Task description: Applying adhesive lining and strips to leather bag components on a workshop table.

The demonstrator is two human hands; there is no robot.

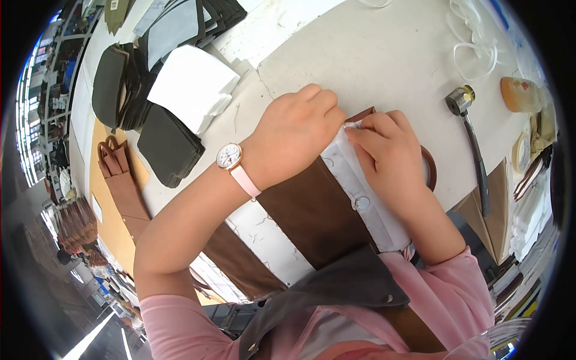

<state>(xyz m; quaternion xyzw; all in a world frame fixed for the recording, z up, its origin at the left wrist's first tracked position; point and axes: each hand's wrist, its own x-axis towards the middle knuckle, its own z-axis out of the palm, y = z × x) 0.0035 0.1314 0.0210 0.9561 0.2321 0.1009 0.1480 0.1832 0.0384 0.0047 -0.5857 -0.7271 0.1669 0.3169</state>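
A brown bag (312,207) lies flat before me, with a whitish lining strip (377,227) along its right side. Set in that strip is a round metal snap (361,203). My left hand (300,129), with a watch (229,156) on its wrist, is closed at the strip's far end; its fingertips are hidden behind its knuckles. Facing it, my right hand (387,153) pinches the far end of the lining between thumb and fingers. A brown handle (429,169) curves out beyond my right wrist.
Stacks of dark panels (170,144) and white sheets (192,84) lie at the far left. Brown strap-like pieces (123,186) rest near my left elbow. A hammer (473,141), an orange-filled bottle (521,95) and a tape roll (521,152) are at the right.
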